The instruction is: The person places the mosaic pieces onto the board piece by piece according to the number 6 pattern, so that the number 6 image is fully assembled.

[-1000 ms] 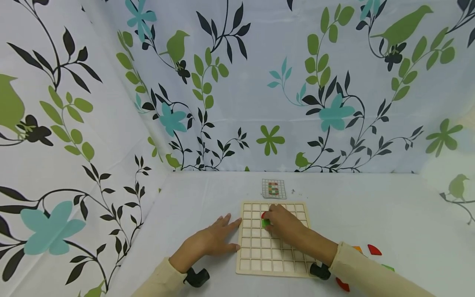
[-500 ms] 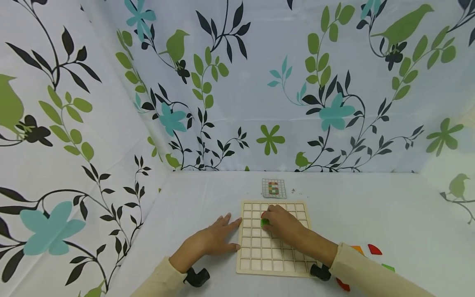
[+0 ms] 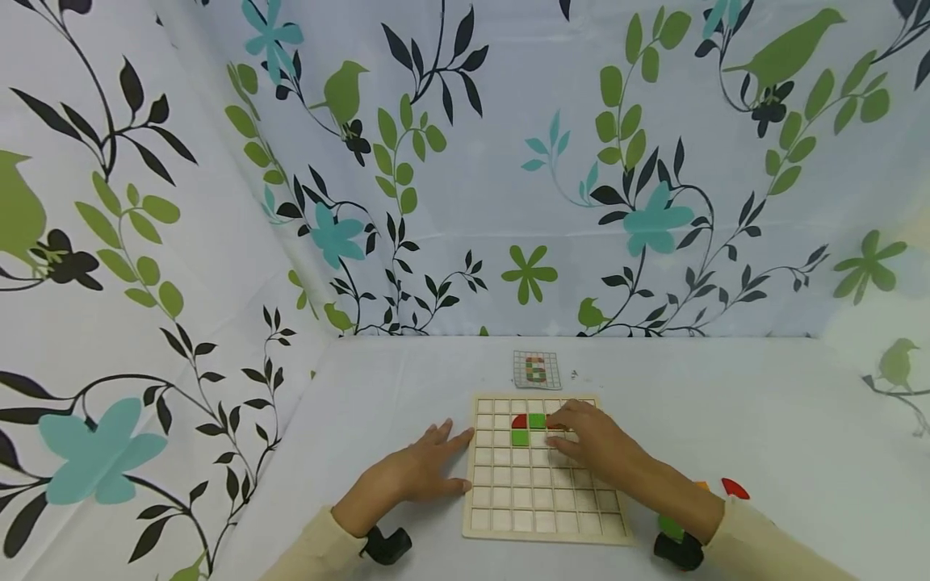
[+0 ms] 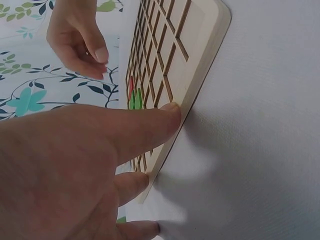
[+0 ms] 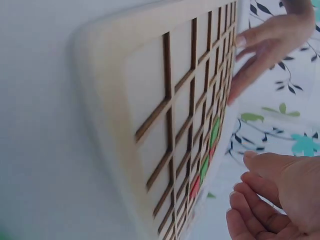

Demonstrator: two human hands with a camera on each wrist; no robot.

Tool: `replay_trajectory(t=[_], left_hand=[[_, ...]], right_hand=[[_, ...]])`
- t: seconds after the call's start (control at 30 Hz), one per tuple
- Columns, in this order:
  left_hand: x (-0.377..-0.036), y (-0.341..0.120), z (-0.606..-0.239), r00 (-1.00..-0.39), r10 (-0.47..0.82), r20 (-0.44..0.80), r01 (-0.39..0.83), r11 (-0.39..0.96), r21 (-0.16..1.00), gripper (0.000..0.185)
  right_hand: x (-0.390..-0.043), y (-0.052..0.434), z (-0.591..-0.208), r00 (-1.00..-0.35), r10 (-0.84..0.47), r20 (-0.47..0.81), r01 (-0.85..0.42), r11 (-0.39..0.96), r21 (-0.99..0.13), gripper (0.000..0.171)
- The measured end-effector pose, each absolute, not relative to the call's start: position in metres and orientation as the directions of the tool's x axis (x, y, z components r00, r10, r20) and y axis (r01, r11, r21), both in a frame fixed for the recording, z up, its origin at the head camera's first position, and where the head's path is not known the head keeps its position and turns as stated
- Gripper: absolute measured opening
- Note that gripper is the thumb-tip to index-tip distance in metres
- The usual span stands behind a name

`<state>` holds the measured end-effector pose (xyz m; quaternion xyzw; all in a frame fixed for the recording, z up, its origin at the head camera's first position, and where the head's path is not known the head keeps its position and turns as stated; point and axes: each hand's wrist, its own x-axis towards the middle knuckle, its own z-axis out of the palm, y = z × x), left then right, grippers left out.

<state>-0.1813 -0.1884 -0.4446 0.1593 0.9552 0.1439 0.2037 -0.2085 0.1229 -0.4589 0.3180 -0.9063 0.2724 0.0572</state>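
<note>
My left hand (image 3: 421, 468) lies spread at the left edge of a wooden grid board (image 3: 542, 500); in the left wrist view its thumb and a finger touch the rim. My right hand (image 3: 599, 440) hovers over the board's upper right part, fingers loosely bent and holding nothing, as the right wrist view (image 5: 272, 200) shows. In the grid sit a red quarter-round tile (image 3: 519, 421), a green square tile (image 3: 537, 420) beside it, and another green square tile (image 3: 520, 437) below the red one. A second red tile (image 5: 195, 186) is mostly hidden by my right fingertips in the head view.
Behind the board lies a small card (image 3: 536, 369) with a coloured grid pattern. Loose tiles lie right of the board: a red one (image 3: 735, 488), an orange one (image 3: 701, 485) and green (image 3: 670, 527), partly covered by my right forearm. A patterned cloth (image 3: 450, 202) hangs behind.
My right hand has moved right and back from the tiles, uncovering the upper green square. The right forearm now covers more of the loose tiles. The left hand stays at the rim.
</note>
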Motion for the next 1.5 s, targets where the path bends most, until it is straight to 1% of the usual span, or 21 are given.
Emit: replay_trajectory(t=[0.1, 0.17, 0.37, 0.47, 0.6, 0.7, 0.83, 0.9, 1.0, 1.1, 1.2, 1.33, 1.5], left_hand=[[-0.181, -0.187, -0.444, -0.864, 0.375, -0.338, 0.258, 0.904, 0.342, 0.08], [-0.181, -0.186, -0.444, -0.864, 0.373, -0.338, 0.259, 0.906, 0.336, 0.08], [-0.179, -0.186, -0.442, -0.864, 0.365, -0.347, 0.251, 0.91, 0.331, 0.081], [-0.18, -0.186, -0.442, -0.865, 0.367, -0.343, 0.257, 0.91, 0.325, 0.08], [-0.18, -0.187, -0.444, -0.865, 0.371, -0.339, 0.263, 0.909, 0.324, 0.08], [-0.18, -0.187, -0.444, -0.863, 0.375, -0.339, 0.265, 0.907, 0.328, 0.08], [-0.179, -0.187, -0.445, -0.861, 0.377, -0.34, 0.27, 0.907, 0.322, 0.08], [-0.178, -0.187, -0.445, -0.861, 0.377, -0.341, 0.274, 0.909, 0.315, 0.08], [-0.178, -0.187, -0.445, -0.862, 0.377, -0.339, 0.278, 0.911, 0.306, 0.08], [-0.179, -0.188, -0.445, -0.863, 0.377, -0.337, 0.28, 0.911, 0.303, 0.08], [-0.18, -0.188, -0.446, -0.863, 0.379, -0.333, 0.283, 0.91, 0.303, 0.08], [-0.181, -0.189, -0.447, -0.863, 0.382, -0.331, 0.285, 0.908, 0.307, 0.08], [-0.181, -0.188, -0.447, -0.863, 0.379, -0.334, 0.281, 0.91, 0.306, 0.08]], right_hand=[[-0.202, 0.147, -0.451, -0.844, -0.476, 0.246, -0.531, 0.683, -0.502, 0.026], [-0.199, 0.163, -0.446, -0.869, -0.437, 0.233, -0.492, 0.7, -0.519, 0.026], [-0.187, 0.21, -0.441, -0.906, -0.341, 0.249, -0.423, 0.734, -0.531, 0.028], [-0.18, 0.234, -0.442, -0.931, -0.293, 0.219, -0.365, 0.764, -0.531, 0.03], [-0.169, 0.264, -0.447, -0.969, -0.223, 0.108, -0.245, 0.807, -0.537, 0.038], [-0.164, 0.286, -0.454, -0.986, -0.166, 0.001, -0.14, 0.825, -0.548, 0.049], [-0.16, 0.31, -0.469, -0.981, -0.11, -0.158, 0.002, 0.814, -0.58, 0.06], [-0.157, 0.319, -0.477, -0.972, -0.099, -0.211, 0.046, 0.807, -0.589, 0.063], [-0.152, 0.328, -0.486, -0.966, -0.105, -0.237, 0.056, 0.808, -0.586, 0.066], [-0.149, 0.332, -0.491, -0.966, -0.105, -0.237, 0.057, 0.807, -0.588, 0.066], [-0.148, 0.332, -0.493, -0.971, -0.104, -0.215, 0.042, 0.813, -0.58, 0.063], [-0.148, 0.333, -0.494, -0.981, -0.117, -0.153, -0.012, 0.829, -0.559, 0.054], [-0.151, 0.336, -0.496, -0.979, -0.125, -0.161, -0.016, 0.833, -0.553, 0.051]])
